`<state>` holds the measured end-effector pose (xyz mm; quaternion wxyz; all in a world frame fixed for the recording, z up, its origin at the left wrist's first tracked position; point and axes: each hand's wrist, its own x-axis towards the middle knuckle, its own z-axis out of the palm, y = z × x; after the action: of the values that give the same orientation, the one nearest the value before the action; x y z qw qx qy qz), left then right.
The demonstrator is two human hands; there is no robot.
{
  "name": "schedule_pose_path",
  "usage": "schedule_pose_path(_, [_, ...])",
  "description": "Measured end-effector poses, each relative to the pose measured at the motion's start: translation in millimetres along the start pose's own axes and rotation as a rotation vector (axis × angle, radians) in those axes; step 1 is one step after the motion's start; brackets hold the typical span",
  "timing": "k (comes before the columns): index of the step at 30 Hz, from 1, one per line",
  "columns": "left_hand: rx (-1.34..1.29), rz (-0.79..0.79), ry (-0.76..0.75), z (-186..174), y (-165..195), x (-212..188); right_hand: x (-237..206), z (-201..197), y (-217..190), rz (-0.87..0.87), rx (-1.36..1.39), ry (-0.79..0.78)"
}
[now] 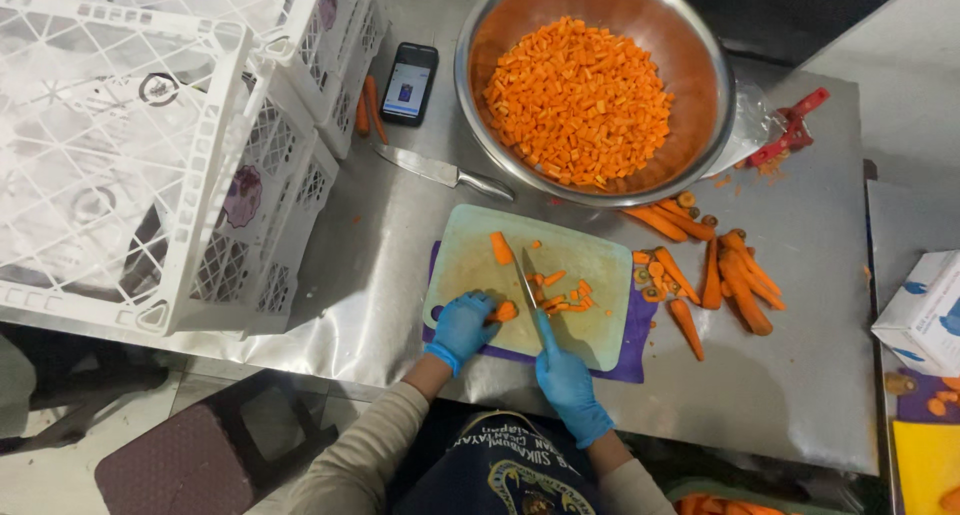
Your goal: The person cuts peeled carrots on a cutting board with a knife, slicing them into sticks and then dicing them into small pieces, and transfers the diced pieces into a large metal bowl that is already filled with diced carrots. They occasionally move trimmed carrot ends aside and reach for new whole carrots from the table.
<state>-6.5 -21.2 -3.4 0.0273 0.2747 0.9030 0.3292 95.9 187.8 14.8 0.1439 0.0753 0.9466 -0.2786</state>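
My left hand (462, 327), in a blue glove, presses a piece of carrot (504, 312) onto a pale green cutting board (470, 265). My right hand (568, 385), also gloved in blue, grips a knife (528, 287) whose blade stands on the board just right of that piece. Cut carrot sticks (562, 297) lie right of the blade, and one larger chunk (500, 247) lies further up the board. A purple mat (636, 327) shows under the board.
A big steel bowl (700, 45) of diced carrot stands behind the board. Peeled carrots (735, 275) lie to the right. A second knife (440, 171), a phone (409, 83), a red peeler (790, 130) and white crates (150, 145) are on the steel table. A glove box (925, 310) sits far right.
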Motion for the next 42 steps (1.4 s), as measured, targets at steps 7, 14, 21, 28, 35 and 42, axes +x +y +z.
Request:
schedule_pose_path(7, [-0.048,-0.281,0.211,21.4,18.7,-23.9,6.3,24.5,-10.3,-0.055,-0.091,-0.002])
schedule_pose_path(14, [-0.079,-0.271,0.165,22.7,16.4,-19.6,12.2,3.4,-24.5,-0.084,-0.11,0.002])
schedule_pose_path(21, [-0.067,-0.268,0.2,30.7,16.3,-20.7,28.4,16.8,-30.2,-0.068,-0.179,-0.078])
schedule_pose_path(28, [-0.159,-0.249,0.279,32.8,14.0,-21.5,42.3,22.4,-32.8,-0.107,-0.082,-0.008])
schedule_pose_path(35, [-0.154,-0.263,0.269,37.2,16.7,-19.0,21.2,11.6,-29.6,-0.129,-0.177,-0.059])
schedule_pose_path(42, [-0.178,-0.3,0.225,31.4,21.0,-18.6,34.0,26.9,-50.9,-0.07,-0.231,-0.073])
